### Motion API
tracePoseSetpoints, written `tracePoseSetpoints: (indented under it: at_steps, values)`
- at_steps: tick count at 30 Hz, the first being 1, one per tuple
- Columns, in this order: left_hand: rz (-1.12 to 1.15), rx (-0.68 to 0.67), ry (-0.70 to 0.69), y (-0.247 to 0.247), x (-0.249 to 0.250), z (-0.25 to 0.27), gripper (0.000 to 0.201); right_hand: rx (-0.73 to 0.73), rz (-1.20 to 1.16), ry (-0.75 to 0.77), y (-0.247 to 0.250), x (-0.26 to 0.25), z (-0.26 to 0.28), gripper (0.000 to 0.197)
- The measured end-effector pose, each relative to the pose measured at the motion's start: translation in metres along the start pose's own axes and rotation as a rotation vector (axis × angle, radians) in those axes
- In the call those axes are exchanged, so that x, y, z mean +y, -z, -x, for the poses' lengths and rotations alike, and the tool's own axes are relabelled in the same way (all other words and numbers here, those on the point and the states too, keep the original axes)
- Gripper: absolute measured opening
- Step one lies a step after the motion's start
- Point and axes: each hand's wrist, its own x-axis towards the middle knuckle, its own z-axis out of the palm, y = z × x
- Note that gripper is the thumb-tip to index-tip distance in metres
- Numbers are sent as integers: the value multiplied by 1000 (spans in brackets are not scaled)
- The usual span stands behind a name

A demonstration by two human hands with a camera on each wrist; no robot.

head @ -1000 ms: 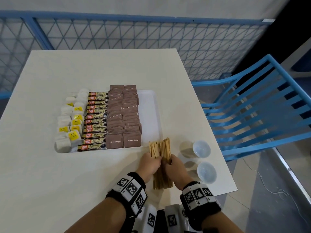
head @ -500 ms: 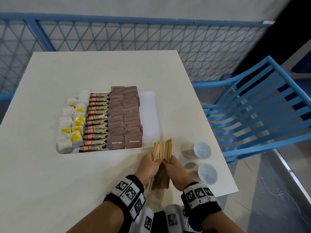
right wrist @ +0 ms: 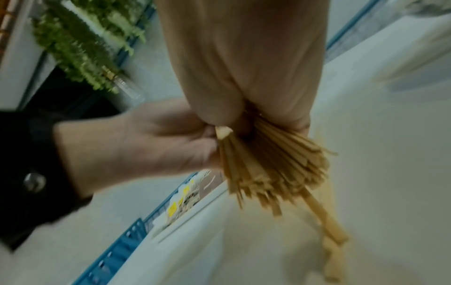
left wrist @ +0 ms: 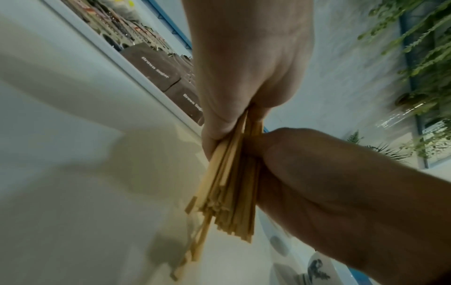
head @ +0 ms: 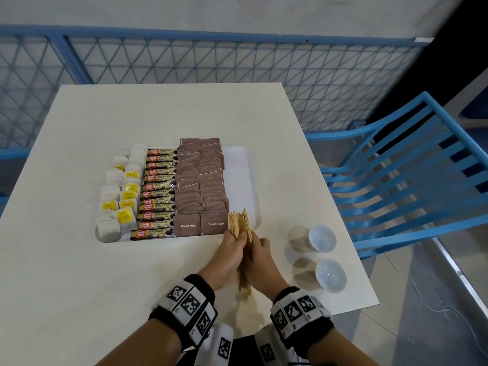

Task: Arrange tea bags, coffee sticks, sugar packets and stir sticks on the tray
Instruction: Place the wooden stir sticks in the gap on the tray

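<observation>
A bundle of wooden stir sticks (head: pixel 239 226) (left wrist: pixel 229 189) (right wrist: pixel 270 165) is gripped from both sides, my left hand (head: pixel 229 250) on its left and my right hand (head: pixel 260 253) on its right. The bundle is lifted off the table, its far ends over the near right corner of the white tray (head: pixel 247 180). On the tray lie tea bags (head: pixel 120 196) at the left, coffee sticks (head: pixel 158 192) beside them, then brown sugar packets (head: pixel 202 186). The tray's right strip is bare. A few sticks hang lower than the rest below my hands.
Two small white cups (head: pixel 322 238) (head: pixel 330 274) stand on the table (head: pixel 158 114) right of my hands, near its right edge. A blue chair (head: pixel 412 165) is beyond that edge. A blue mesh fence (head: pixel 211 62) runs behind the table.
Both hands have lifted the stick bundle off the table and carried it forward and left, so its far ends now reach over the tray's near right corner.
</observation>
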Motion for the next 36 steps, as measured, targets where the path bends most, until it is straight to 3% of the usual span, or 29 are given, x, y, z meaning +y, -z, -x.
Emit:
tracePoseSetpoints:
  at_steps: [4, 8, 14, 23, 27, 31, 36]
  values:
    - [5, 28, -42, 3, -1, 0, 38, 13, 62, 72, -11, -2, 1, 61]
    - [80, 76, -27, 8, -6, -3, 37, 72, -56, 25, -18, -6, 3, 46]
    - [314, 230, -8, 19, -2, -5, 21, 6, 36, 190, -17, -13, 1, 59]
    - [349, 337, -186, 25, 7, -2, 23, 50, -93, 192, -10, -20, 0, 50]
    - [166, 482, -448, 30, 23, 7, 13, -6, -363, -59, 7, -28, 1, 57]
    - [70, 543, -642, 31, 38, 18, 28, -212, -854, -381, 20, -36, -3, 61]
    - [15, 539, -717, 18, 40, 28, 40, -388, -980, -372, 25, -53, -8, 65]
